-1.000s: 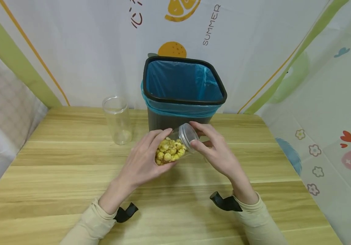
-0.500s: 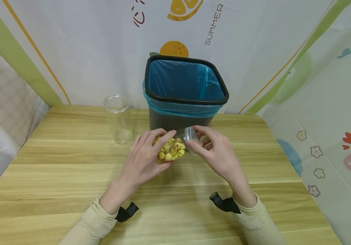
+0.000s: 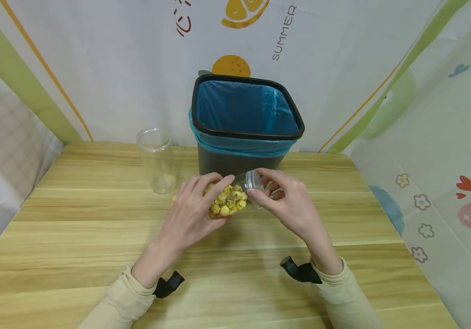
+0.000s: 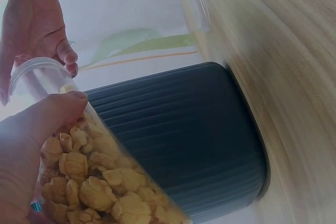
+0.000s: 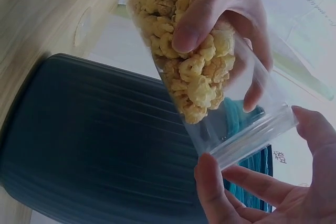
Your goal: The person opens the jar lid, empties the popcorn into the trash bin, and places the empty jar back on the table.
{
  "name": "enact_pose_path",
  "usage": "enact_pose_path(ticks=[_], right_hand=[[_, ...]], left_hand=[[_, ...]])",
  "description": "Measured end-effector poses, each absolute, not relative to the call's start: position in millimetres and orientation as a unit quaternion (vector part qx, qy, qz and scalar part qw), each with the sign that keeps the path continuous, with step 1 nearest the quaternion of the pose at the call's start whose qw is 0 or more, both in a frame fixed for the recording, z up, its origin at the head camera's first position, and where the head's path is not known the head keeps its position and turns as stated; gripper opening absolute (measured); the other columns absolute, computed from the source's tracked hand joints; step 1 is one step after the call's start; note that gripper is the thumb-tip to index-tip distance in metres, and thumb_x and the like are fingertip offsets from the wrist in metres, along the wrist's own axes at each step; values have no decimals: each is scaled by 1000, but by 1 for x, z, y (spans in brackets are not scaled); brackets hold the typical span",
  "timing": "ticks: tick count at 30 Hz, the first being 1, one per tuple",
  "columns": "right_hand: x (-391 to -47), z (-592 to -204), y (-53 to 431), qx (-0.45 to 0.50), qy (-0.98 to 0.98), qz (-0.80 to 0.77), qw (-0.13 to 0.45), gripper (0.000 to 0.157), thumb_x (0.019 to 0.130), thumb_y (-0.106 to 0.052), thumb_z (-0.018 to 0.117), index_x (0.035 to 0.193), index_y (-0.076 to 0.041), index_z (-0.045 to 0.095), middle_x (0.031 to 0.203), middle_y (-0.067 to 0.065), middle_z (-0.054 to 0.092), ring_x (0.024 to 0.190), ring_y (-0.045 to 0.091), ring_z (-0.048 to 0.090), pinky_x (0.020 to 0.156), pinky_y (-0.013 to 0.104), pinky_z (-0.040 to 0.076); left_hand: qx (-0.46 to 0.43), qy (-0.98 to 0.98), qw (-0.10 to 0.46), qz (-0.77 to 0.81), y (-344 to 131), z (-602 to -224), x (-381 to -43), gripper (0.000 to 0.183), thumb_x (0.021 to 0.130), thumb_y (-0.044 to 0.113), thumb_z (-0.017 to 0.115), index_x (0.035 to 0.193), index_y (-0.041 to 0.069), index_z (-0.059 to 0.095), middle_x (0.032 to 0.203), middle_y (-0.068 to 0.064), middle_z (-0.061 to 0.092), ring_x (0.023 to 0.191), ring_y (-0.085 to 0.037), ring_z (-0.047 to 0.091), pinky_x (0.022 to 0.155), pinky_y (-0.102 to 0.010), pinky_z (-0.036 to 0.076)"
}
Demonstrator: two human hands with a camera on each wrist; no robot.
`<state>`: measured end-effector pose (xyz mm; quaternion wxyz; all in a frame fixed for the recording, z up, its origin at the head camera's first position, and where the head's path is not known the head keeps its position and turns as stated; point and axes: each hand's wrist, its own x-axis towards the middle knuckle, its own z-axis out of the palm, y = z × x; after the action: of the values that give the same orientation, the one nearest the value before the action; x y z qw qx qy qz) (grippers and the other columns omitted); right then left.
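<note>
A clear plastic jar (image 5: pixel 152 40) part-filled with caramel popcorn (image 3: pixel 228 201) is held above the table, tilted in the wrist views. My left hand (image 3: pixel 192 210) grips its body, the thumb (image 4: pixel 55 111) lying along the clear wall. At the jar's mouth sits a clear ridged lid (image 5: pixel 257 137). My right hand (image 3: pixel 288 198) pinches the lid between thumb and fingers, the thumb (image 5: pixel 210 182) on its edge. The popcorn lies towards the bottom end, under the left palm in the head view. Left of the hands, an empty clear jar (image 3: pixel 157 160) stands upright without a lid.
A dark bin (image 3: pixel 235 160) lined with a blue bag (image 3: pixel 235 109) stands at the back of the wooden table (image 3: pixel 75 237), just behind the hands. Printed curtains (image 3: pixel 116 55) hang behind and at the sides. A curved clear edge (image 4: pixel 202 11) shows on the table beside the bin.
The jar's lidded end has swung to point more sideways, to the right. My right hand has shifted its hold on the lid, its fingers now more curled. The left hand keeps its grip.
</note>
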<state>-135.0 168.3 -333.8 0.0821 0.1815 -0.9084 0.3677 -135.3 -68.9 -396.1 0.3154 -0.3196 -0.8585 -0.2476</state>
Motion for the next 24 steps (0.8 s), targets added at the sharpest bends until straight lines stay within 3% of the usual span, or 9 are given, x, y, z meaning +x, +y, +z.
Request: enact_pose_path(ticks=[12,20,24], right_hand=[[-132,-332,171,228,-893,373,104,58,89,-29,81,142,-18,61,120,4,68,94,17,63,83,36,62],[-130,-328,173,226,-902,361,65,64,92,-35,77,149,-20,54,132,4,63,108,21,65,94,45,61],[-131,-327,175,209,-909,358,46,63,96,-46,69,152,-22,50,133,7,62,109,23,66,95,48,60]], left_hand=[[-328,-845,305,-291,-69,-396,-136,96,67,26,98,149,20,50,135,-11,60,116,-30,57,99,-50,51],[-326,-847,315,-278,-69,-396,-136,98,66,28,99,149,21,49,134,-11,59,115,-31,56,96,-49,50],[-323,-850,329,-257,-69,-396,-136,98,65,29,99,149,23,49,133,-11,59,114,-32,56,91,-47,47]])
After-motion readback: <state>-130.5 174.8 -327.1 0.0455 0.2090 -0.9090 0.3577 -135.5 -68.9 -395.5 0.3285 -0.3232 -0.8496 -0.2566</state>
